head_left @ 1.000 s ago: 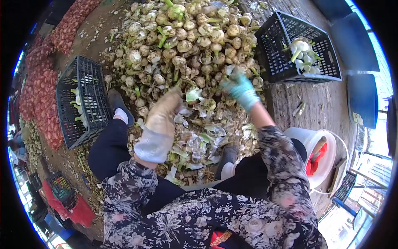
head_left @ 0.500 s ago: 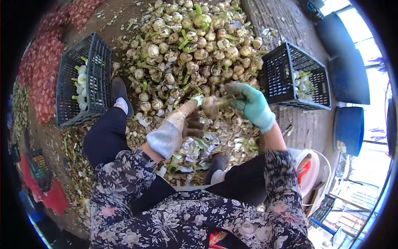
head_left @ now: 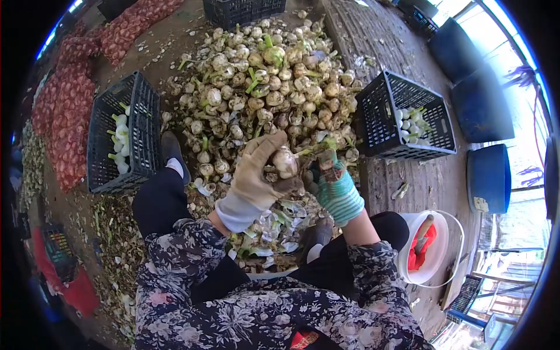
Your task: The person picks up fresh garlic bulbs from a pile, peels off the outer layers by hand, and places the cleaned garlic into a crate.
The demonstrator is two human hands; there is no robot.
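In front of my knees, my left hand (head_left: pixel 255 175), in a tan and white glove, curls its fingers and thumb around a garlic bulb (head_left: pixel 286 162). The bulb's green stem (head_left: pixel 304 152) points right, towards my right hand (head_left: pixel 335 185), which wears a green striped glove soiled at the fingers. The right fingers are closed at the far end of that stem; whether they also hold a tool is hidden. Beyond both hands spreads a large heap of garlic bulbs (head_left: pixel 256 87) with dry skins and some green stems. Peelings (head_left: pixel 271 224) litter the ground below my hands.
Black crates with cleaned white bulbs stand at left (head_left: pixel 143 125) and right (head_left: pixel 402 84). A white bucket (head_left: pixel 405 271) holding a red cloth and a handle sits by my right knee. Red net sacks (head_left: pixel 63 116) lie at far left, blue barrels (head_left: pixel 489 178) at right.
The garlic bulb, blurred between both hands before, now rests clearly in my left hand. My right hand has come lower and closed near its stem. The view has shifted, showing another crate behind the heap.
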